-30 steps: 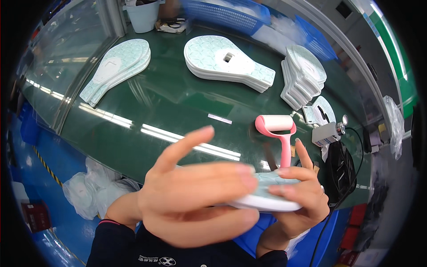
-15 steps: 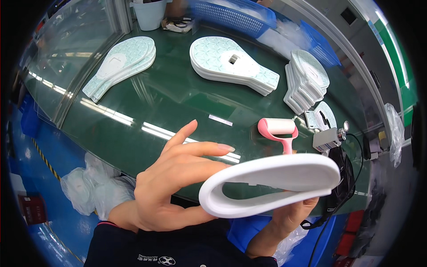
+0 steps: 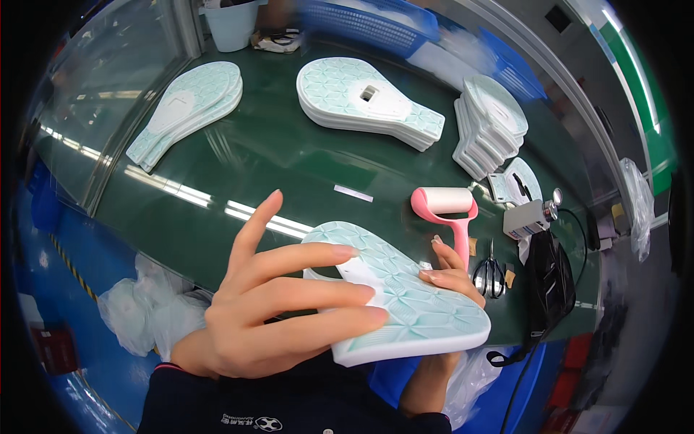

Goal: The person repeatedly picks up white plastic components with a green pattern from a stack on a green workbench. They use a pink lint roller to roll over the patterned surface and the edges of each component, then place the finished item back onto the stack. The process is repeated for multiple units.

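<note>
A white plastic panel with a pale green geometric relief pattern [image 3: 426,315] is held tilted in front of me, patterned face up. My left hand [image 3: 282,304] lies over its left part with several fingertips on the face. Its index finger stands raised off the panel, and its thumb is hidden. Around the panel's right side my right hand [image 3: 452,278] is wrapped, fingertips over the far edge and the palm hidden beneath. Just beyond that hand lies a pink-handled lint roller [image 3: 447,199] on the green table [image 3: 289,184].
Similar paddle-shaped panels lie in a left stack [image 3: 191,108], a middle stack [image 3: 361,98] and a right stack [image 3: 491,123]. Black-handled scissors [image 3: 491,275], a metal can [image 3: 530,218] and a black pouch [image 3: 551,278] sit at right. Blue baskets [image 3: 369,25] line the back.
The panel has turned from its plain white rimmed side to its patterned face. My right fingers have come into view over its far edge, and my left fingertips now rest on the face.
</note>
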